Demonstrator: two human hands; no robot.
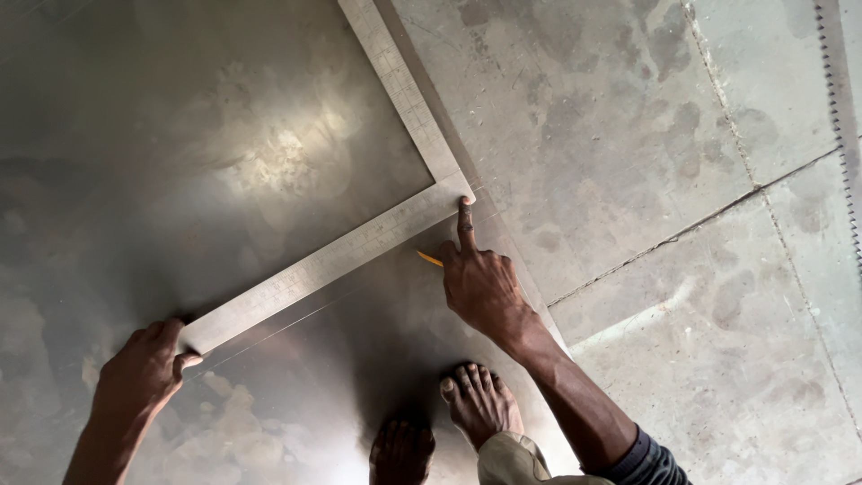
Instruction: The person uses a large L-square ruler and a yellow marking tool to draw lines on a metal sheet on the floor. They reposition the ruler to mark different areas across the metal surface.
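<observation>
Feet: 2 bare feet (453, 422) stand on the metal sheet (180, 135) at the bottom edge of the view, just below the right hand.
Left hand: the left hand (139, 368) presses on the near end of the steel square (359, 238); its fingers are curled over that end, thumb at the lower edge, pinning it flat.
Right hand: the right hand (480, 283) sits just under the square's corner, index finger stretched straight up to touch the outer corner, the other fingers clenched around a yellow pencil (430, 259) whose tip pokes out to the left.
Steel square: an L-shaped ruler lying flat on the sheet; 1 arm runs from the left hand up-right to the corner, the other runs from the corner up-left out of the top of the view.
Sheet edge: the sheet's right edge runs diagonally just beside the square's far arm and passes close to the corner.
Open room: the sheet left of the square is bare and shiny; right of the edge lies concrete floor (646, 135) with stained slabs and joints.
Far right: a saw blade (840, 117) with teeth lies along the right border, well apart from both hands.
</observation>
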